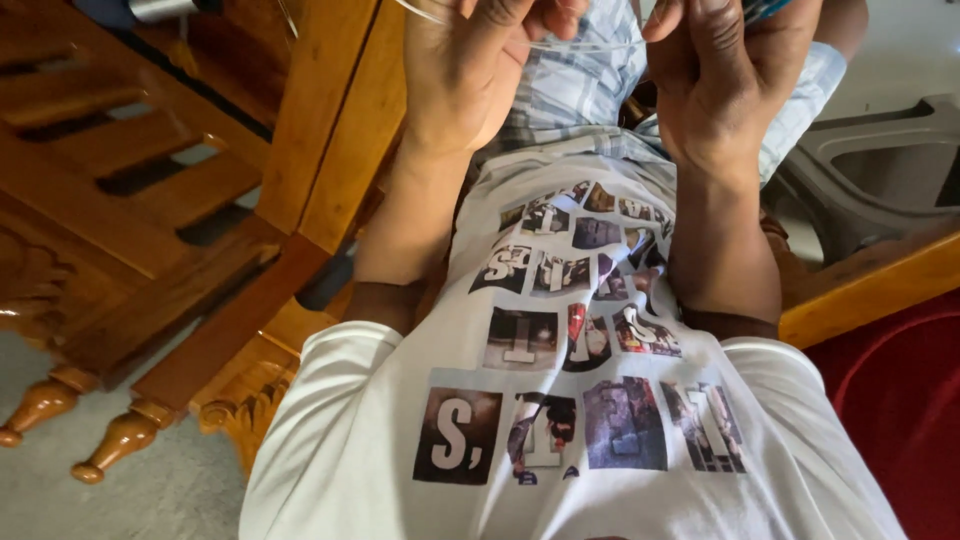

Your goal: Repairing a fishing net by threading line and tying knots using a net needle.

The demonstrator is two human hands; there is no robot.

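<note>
Clear, thin wire or cord (585,45) runs in a short line between the two hands at the top edge of the view. Left hand (470,70) is closed on one end of it, with the fingers curled and pinching the strand. Right hand (715,80) pinches the other end in the same way. Just below the grip lies checked cloth (575,95) over the lap, and nearer to the camera is a white shirt (560,400) with printed picture squares. To the left of the grip stands carved wooden furniture (150,220); to the right, further off, a grey plastic chair (880,160) and something red (890,400).
</note>
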